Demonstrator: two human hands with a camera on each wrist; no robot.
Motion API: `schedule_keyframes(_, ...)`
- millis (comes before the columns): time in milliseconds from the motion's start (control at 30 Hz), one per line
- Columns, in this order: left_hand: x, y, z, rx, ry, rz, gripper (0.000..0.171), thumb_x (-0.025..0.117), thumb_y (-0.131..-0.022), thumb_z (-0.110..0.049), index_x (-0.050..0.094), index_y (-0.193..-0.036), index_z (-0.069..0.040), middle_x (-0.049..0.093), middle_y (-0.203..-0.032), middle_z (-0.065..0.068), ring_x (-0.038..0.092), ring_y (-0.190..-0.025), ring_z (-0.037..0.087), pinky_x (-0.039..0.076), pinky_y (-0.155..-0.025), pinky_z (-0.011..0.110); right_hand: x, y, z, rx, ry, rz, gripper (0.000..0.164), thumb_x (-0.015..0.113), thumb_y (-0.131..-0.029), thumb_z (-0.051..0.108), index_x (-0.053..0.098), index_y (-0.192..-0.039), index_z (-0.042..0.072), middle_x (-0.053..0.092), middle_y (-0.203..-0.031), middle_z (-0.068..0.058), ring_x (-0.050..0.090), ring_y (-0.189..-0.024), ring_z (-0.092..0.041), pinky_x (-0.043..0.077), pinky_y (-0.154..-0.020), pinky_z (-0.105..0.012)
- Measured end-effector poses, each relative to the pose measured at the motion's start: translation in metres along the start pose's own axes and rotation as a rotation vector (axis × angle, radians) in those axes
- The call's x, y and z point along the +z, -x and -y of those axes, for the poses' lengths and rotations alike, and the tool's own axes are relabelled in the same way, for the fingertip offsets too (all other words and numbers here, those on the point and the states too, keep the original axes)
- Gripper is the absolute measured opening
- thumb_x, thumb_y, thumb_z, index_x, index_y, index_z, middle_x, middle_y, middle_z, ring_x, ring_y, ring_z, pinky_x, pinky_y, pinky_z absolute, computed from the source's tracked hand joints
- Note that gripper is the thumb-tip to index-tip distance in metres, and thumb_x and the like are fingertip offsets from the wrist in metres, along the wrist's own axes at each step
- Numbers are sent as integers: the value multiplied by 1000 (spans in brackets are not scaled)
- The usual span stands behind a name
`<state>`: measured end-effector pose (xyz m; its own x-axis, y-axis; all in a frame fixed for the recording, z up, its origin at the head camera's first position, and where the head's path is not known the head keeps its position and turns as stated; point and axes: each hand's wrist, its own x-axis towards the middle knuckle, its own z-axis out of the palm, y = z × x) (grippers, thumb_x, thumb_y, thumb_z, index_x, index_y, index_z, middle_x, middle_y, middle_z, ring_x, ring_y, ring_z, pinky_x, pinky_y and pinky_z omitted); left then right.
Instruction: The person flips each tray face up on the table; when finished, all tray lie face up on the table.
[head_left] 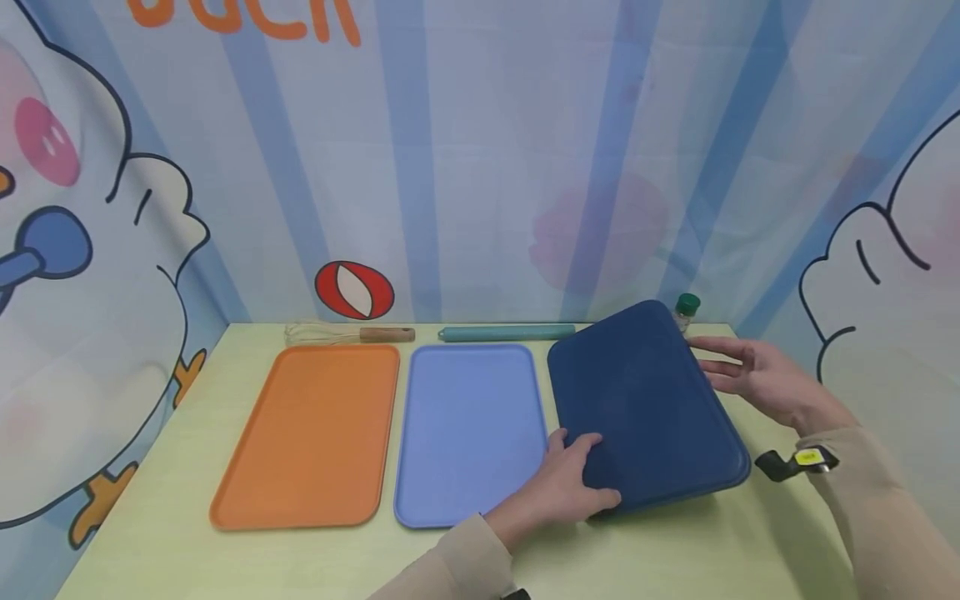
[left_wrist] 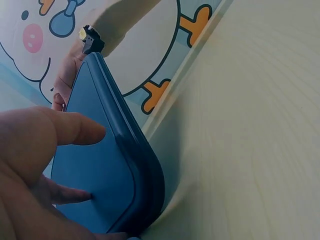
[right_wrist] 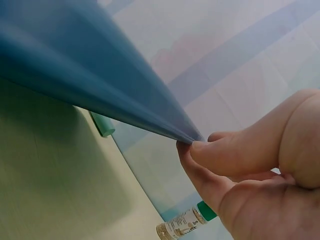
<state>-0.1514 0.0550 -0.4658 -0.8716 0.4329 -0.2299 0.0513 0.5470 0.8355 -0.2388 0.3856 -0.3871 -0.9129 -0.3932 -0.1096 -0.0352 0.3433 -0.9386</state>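
Note:
A dark blue tray (head_left: pixel 645 408) leans at a tilt on the right part of the table, its right long side raised and its left side low. My right hand (head_left: pixel 772 383) is at that raised side; in the right wrist view, the thumb and fingers (right_wrist: pixel 240 150) pinch the tray's edge. My left hand (head_left: pixel 566 487) touches the low left side near the front corner, fingers spread over the flat face. The left wrist view has the left fingers (left_wrist: pixel 80 130) fairly straight against the tray (left_wrist: pixel 107 175). Left of it lies a light blue tray (head_left: pixel 472 433).
An orange tray (head_left: pixel 311 437) lies at the left. Along the back edge are a whisk (head_left: pixel 352 334) with a wooden handle and a teal rod (head_left: pixel 506 332). A small green-capped bottle (head_left: pixel 686 308) stands behind the raised tray. A printed curtain (head_left: pixel 480 167) hangs behind the table.

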Motion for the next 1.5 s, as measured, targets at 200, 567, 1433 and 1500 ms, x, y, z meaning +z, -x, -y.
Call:
schedule_keyframes(200,-3,0,-9,19,-34,-65,78,78,-93,-41,41,-160,-26,14,-173,14,17,-160,36,42,-111,63,1,-2,2,-25,-23,-2,71,60,-103,-4,24,-163,-6,51,-141,16,64,-120,2,57,-97,-26)
schedule_keyframes(567,-13,0,-53,140,-86,-73,78,73,-97,-45,34,-163,-31,12,-174,9,19,-160,33,42,-114,60,7,-2,8,-38,-12,-26,75,64,-102,-2,23,-164,-5,44,-152,5,62,-121,5,57,-96,-26)
schedule_keyframes(1433,-2,-24,-123,168,-377,-90,79,60,-90,-78,22,-158,-63,17,-173,2,27,-156,31,50,-103,57,27,-7,34,-107,-12,-14,79,63,-101,-4,19,-166,-3,17,-171,-29,50,-125,10,55,-98,-22)
schedule_keyframes(1500,-3,-24,-125,166,-392,-86,77,59,-91,-78,24,-157,-62,17,-173,3,27,-155,31,50,-103,56,28,-8,36,-104,-9,-15,78,62,-101,-5,19,-166,-2,16,-171,-29,50,-126,9,55,-98,-22)
